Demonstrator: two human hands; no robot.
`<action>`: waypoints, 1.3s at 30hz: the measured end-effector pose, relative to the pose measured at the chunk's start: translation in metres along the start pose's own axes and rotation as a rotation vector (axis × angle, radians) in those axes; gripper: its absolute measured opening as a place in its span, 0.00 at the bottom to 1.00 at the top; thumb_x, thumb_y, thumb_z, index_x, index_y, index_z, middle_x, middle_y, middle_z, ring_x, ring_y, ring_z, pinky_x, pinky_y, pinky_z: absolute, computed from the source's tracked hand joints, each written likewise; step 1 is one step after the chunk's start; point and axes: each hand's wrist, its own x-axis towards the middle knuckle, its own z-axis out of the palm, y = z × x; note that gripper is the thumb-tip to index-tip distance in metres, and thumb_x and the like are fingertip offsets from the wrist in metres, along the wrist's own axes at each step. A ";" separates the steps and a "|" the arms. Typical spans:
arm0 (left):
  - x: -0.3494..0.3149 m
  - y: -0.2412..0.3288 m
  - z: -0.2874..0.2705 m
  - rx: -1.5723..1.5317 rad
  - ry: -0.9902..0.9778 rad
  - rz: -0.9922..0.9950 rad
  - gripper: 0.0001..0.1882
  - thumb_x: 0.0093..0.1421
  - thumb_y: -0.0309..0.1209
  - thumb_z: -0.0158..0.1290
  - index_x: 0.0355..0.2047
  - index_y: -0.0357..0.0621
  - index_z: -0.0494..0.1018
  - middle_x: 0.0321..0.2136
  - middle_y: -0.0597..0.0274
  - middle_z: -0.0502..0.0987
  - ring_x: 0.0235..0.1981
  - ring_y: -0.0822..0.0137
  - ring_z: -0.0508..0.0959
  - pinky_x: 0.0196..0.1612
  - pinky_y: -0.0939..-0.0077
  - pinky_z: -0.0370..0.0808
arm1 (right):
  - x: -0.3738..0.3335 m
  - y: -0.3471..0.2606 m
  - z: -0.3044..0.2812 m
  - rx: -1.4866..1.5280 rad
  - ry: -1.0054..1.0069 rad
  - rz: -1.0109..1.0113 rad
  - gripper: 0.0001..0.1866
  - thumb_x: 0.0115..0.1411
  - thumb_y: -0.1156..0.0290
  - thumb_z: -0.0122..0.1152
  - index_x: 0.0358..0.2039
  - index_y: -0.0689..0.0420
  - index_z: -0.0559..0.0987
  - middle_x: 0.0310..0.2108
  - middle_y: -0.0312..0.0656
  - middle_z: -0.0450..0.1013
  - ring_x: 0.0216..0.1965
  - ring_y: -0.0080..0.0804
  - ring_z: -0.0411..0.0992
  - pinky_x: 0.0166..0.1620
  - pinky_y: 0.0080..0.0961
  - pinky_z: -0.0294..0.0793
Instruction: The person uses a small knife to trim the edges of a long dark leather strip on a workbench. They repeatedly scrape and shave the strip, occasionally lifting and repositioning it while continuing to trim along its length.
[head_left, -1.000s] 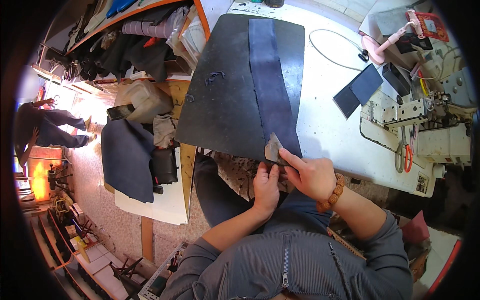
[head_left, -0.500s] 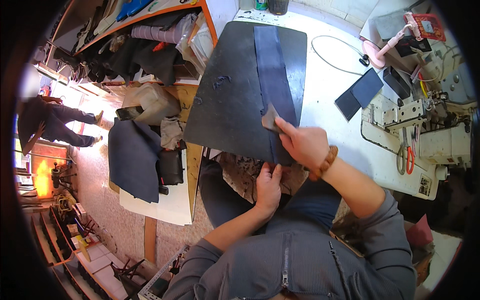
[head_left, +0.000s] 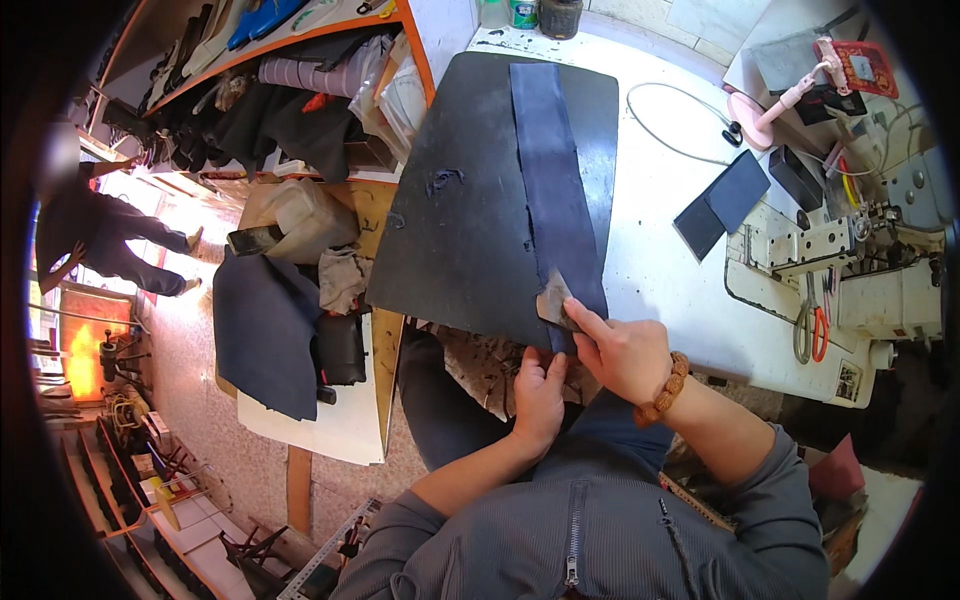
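A long dark navy strip (head_left: 553,165), seemingly leather, lies lengthwise on a black board (head_left: 450,240) that slopes over the white table toward my lap. My right hand (head_left: 632,362) is closed on a flat skiving knife (head_left: 553,296), its broad blade resting on the strip close to the board's near edge. At that edge my left hand (head_left: 540,398) pinches the strip's near end between thumb and fingers. Thin dark shavings (head_left: 444,180) cling to the board's left half. A crumpled brown cloth (head_left: 475,365) with dark scraps covers part of my lap.
On the white table (head_left: 660,300) to the right are a sewing machine (head_left: 890,275), orange-handled scissors (head_left: 812,325), a dark flat case (head_left: 720,205) and a pink stand (head_left: 760,112). Leftward, a dark leather sheet (head_left: 265,330) lies on a low surface. Another person (head_left: 110,225) stands farther left.
My right hand has drawn the knife down the strip toward me, closer to my left hand. The left hand keeps its pinch at the near end.
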 end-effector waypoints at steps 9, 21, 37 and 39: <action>0.000 -0.004 -0.003 -0.033 0.006 -0.025 0.10 0.66 0.33 0.47 0.42 0.40 0.64 0.33 0.60 0.77 0.30 0.73 0.74 0.36 0.79 0.72 | 0.052 0.019 0.012 -0.024 0.055 0.008 0.19 0.54 0.65 0.57 0.47 0.49 0.77 0.11 0.38 0.70 0.13 0.35 0.71 0.18 0.32 0.68; -0.013 0.054 -0.019 0.691 0.059 0.842 0.15 0.59 0.25 0.52 0.46 0.36 0.69 0.44 0.49 0.74 0.43 0.56 0.74 0.46 0.68 0.72 | 0.038 0.017 -0.004 0.076 -0.048 -0.077 0.21 0.55 0.63 0.58 0.50 0.46 0.73 0.14 0.37 0.71 0.16 0.37 0.72 0.19 0.34 0.68; 0.086 0.106 -0.008 1.763 -0.216 0.774 0.45 0.60 0.60 0.41 0.65 0.36 0.48 0.67 0.47 0.44 0.69 0.54 0.42 0.67 0.51 0.39 | -0.005 0.036 -0.015 0.045 0.023 0.001 0.21 0.54 0.62 0.59 0.50 0.44 0.75 0.13 0.38 0.71 0.15 0.38 0.71 0.20 0.33 0.70; 0.098 0.099 0.002 1.784 -0.294 0.731 0.44 0.61 0.61 0.37 0.65 0.39 0.49 0.68 0.50 0.44 0.69 0.58 0.43 0.67 0.53 0.38 | -0.007 0.036 -0.009 0.029 0.046 -0.001 0.21 0.54 0.63 0.60 0.50 0.43 0.75 0.13 0.38 0.71 0.14 0.37 0.71 0.19 0.33 0.69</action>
